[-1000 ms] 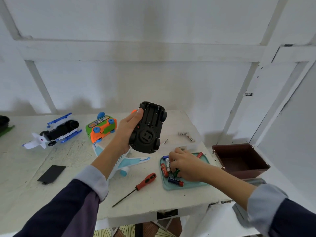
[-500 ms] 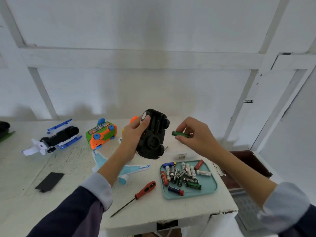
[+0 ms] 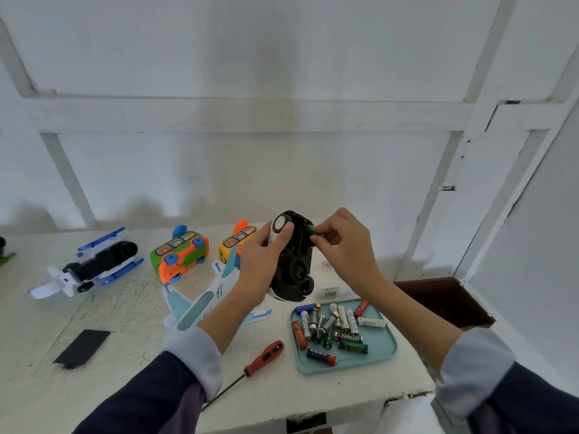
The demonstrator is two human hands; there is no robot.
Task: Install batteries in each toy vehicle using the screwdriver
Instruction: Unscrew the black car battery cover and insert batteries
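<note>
A person's two hands work above a white painted table (image 3: 94, 386). The left hand (image 3: 261, 264) grips one black toy car (image 3: 293, 261), turned underside up and lifted off the table, with the thumb lying over a white wheel at its far end. The right hand (image 3: 343, 245), just right of the car, pinches one green battery (image 3: 314, 230) between thumb and fingertips; the battery's tip touches the car's far right edge, at the open battery bay.

Four more toy vehicles lie on the table. Left of the held car, partly behind the left hand, is a yellow bus (image 3: 233, 244); further left an orange and green bus (image 3: 180, 255); furthest left a white, black and blue helicopter (image 3: 91, 264). Under the left wrist lies a white and pale blue airplane (image 3: 200, 303).

Below the right hand, on the table, sits one teal tray (image 3: 380, 346) with a loose heap of batteries (image 3: 332, 327), roughly fifteen, silver, red, blue and green; the exact count is hard to tell where they overlap. One red-handled screwdriver (image 3: 264, 357) lies below the left forearm, just left of the tray, shaft pointing toward the viewer. One flat black cover plate (image 3: 82, 347) lies well to the left, near the table's front.

A dark brown box (image 3: 445, 303) stands to the right of the table, beyond the right forearm. Behind everything is a white wall (image 3: 282, 73) with white wooden framing
</note>
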